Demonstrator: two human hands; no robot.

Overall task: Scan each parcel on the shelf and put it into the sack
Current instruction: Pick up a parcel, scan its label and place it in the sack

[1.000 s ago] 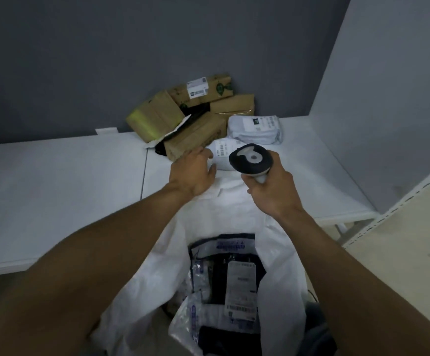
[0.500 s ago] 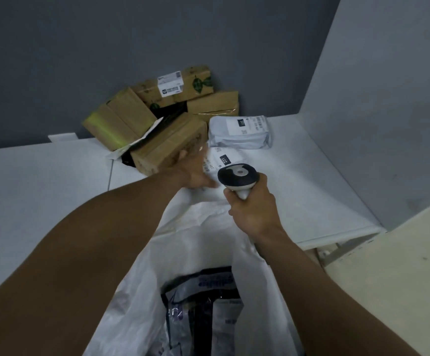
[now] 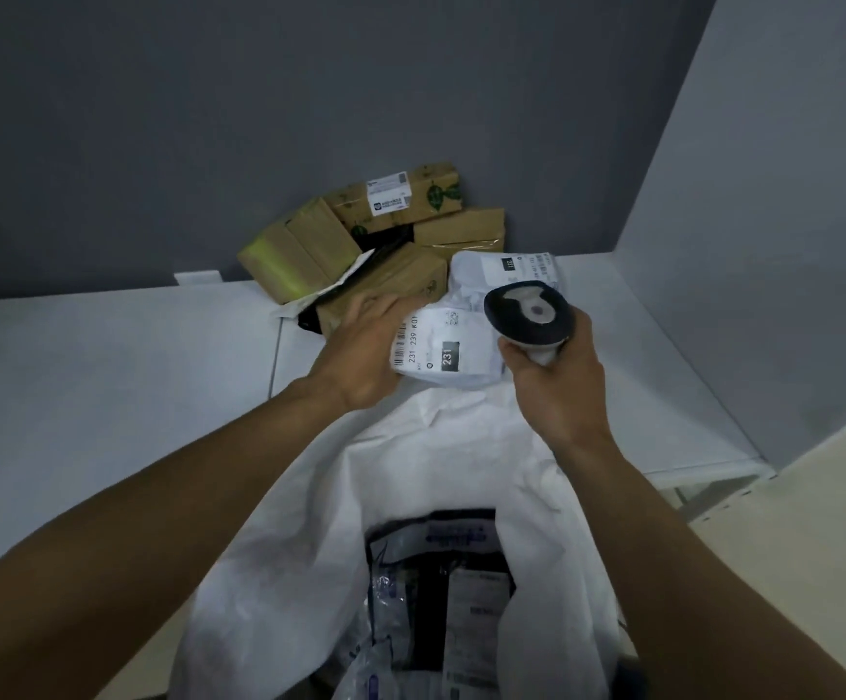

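My left hand (image 3: 360,353) grips the left edge of a small white parcel (image 3: 456,351) with a "231" label, tilted up at the shelf's front above the sack. My right hand (image 3: 557,381) holds a black and grey barcode scanner (image 3: 527,320) just right of that parcel. The white sack (image 3: 320,522) hangs open below, with plastic-wrapped parcels (image 3: 441,588) inside. A second white parcel (image 3: 506,270) lies behind the scanner. Several brown cardboard boxes (image 3: 385,245) are piled against the back wall.
The white shelf (image 3: 107,376) stretches to the left of the pile. A grey side panel (image 3: 764,245) closes the shelf on the right. The grey back wall (image 3: 259,118) stands behind the boxes. Beige floor (image 3: 814,573) shows at the lower right.
My left hand has taken hold of the small white parcel and lifted it so its label faces up. The scanner in my right hand stays beside it.
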